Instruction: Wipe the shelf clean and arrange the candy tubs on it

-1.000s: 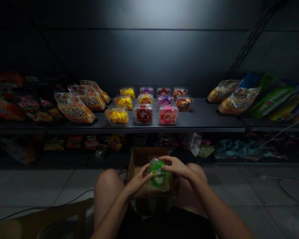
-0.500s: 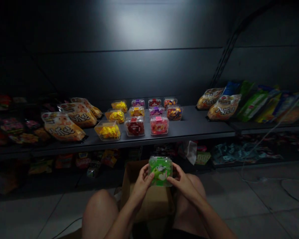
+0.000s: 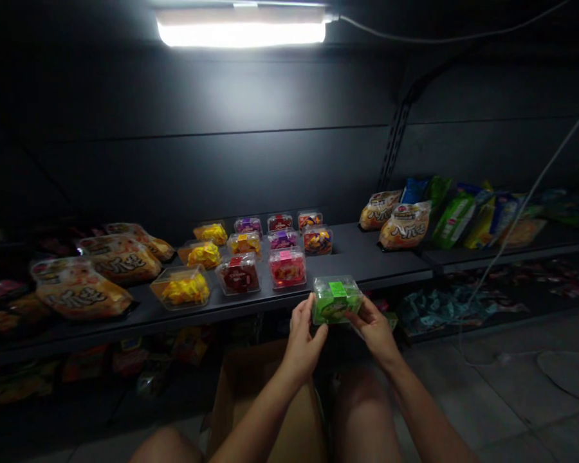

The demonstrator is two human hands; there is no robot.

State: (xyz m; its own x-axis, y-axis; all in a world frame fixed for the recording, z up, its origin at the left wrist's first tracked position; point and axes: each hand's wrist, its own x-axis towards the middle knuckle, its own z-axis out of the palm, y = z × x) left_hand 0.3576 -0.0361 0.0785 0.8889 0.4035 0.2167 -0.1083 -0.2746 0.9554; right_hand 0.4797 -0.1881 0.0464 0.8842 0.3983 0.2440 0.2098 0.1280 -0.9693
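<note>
A clear plastic box with green contents and a green label (image 3: 336,300) is held between both hands at the shelf's front edge. My left hand (image 3: 305,337) presses on its left side, thumb in front. My right hand (image 3: 375,326) grips its right side and lower front corner. Just left of it on the grey shelf (image 3: 383,269) stands a box of red and pink sweets (image 3: 287,267). Beside that are a dark red box (image 3: 239,274) and a clear box with yellow packets (image 3: 181,287). Behind them stand several more boxes with yellow, purple, red and orange contents.
Snack bags (image 3: 80,288) lean at the left, others (image 3: 405,225) at the right. An open cardboard box (image 3: 270,411) stands between the knees. A lamp (image 3: 241,32) shines above. A white cable (image 3: 531,186) hangs at the right. Packets lie on the lower shelf.
Both hands have carried the green box up and forward to the shelf edge, and its labelled side now shows. The view has tilted up, bringing the lamp into sight.
</note>
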